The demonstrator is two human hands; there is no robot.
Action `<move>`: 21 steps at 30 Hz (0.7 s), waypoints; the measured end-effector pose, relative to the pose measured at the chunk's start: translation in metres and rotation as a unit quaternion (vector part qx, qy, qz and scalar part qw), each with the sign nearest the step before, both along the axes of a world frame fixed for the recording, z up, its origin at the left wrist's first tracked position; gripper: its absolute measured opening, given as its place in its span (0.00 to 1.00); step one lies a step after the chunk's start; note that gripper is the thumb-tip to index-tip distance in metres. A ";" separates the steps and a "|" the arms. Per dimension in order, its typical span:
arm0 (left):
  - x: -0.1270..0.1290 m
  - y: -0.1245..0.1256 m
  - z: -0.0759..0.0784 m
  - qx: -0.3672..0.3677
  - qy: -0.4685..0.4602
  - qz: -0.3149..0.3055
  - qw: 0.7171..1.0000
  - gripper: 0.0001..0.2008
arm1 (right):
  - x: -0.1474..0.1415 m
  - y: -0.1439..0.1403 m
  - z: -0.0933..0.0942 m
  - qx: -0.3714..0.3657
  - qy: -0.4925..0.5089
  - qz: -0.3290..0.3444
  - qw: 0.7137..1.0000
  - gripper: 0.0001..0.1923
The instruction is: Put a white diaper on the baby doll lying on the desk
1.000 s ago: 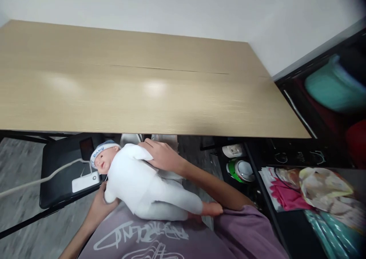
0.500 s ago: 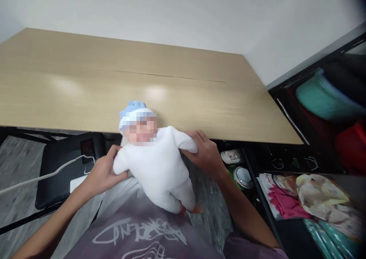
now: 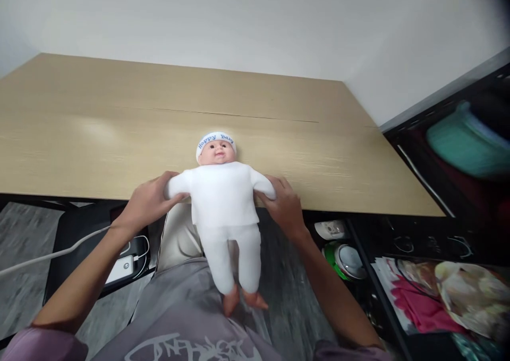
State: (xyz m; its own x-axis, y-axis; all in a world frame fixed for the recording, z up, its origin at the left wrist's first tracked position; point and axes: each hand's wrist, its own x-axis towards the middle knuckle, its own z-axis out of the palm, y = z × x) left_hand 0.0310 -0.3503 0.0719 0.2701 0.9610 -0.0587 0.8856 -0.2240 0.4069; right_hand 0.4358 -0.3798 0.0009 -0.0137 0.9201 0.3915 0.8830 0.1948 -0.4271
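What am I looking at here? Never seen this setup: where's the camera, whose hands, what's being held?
There is no machine: a person wears a camera on the head, looking forward and down, so the arms at the bottom are their own. The left hand and right hand each grip an arm of a baby doll in white clothes and a lettered cap. Its head is over the near edge of the wooden table, its legs hanging over the person's lap. On the right, a dark shelf holds bright packets.

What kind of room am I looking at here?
Probably a home or small workroom: a bare wooden table against a plain white wall, a baby doll held by both hands, and a black shelf stuffed with cloths.
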 end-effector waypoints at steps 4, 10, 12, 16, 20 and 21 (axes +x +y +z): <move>-0.002 0.039 -0.015 0.063 -0.011 0.006 0.998 0.39 | -0.001 0.042 -0.006 -0.023 0.008 0.011 1.000 0.26; 0.000 0.111 -0.041 0.140 0.010 0.020 0.990 0.41 | -0.001 0.108 -0.014 -0.026 -0.018 -0.003 1.000 0.33; 0.002 0.136 -0.048 0.172 0.040 0.023 0.984 0.41 | -0.001 0.129 -0.017 -0.016 -0.038 -0.011 0.999 0.33; 0.004 0.183 -0.058 0.214 0.065 0.022 0.974 0.41 | 0.000 0.170 -0.020 -0.005 -0.069 -0.027 0.997 0.33; 0.004 0.226 -0.063 0.234 0.064 0.026 0.970 0.40 | 0.001 0.206 -0.022 -0.004 -0.075 -0.038 0.996 0.33; 0.004 0.236 -0.064 0.239 0.061 0.025 0.969 0.40 | 0.001 0.215 -0.022 -0.003 -0.073 -0.040 0.997 0.34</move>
State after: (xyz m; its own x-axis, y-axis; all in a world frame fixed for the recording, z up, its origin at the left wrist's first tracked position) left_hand 0.0349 -0.1146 0.0078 0.2415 0.8979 0.3681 0.9352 -0.3166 0.1586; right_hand 0.4371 -0.1649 -0.0215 0.0032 0.9229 0.3851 0.9482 0.1195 -0.2942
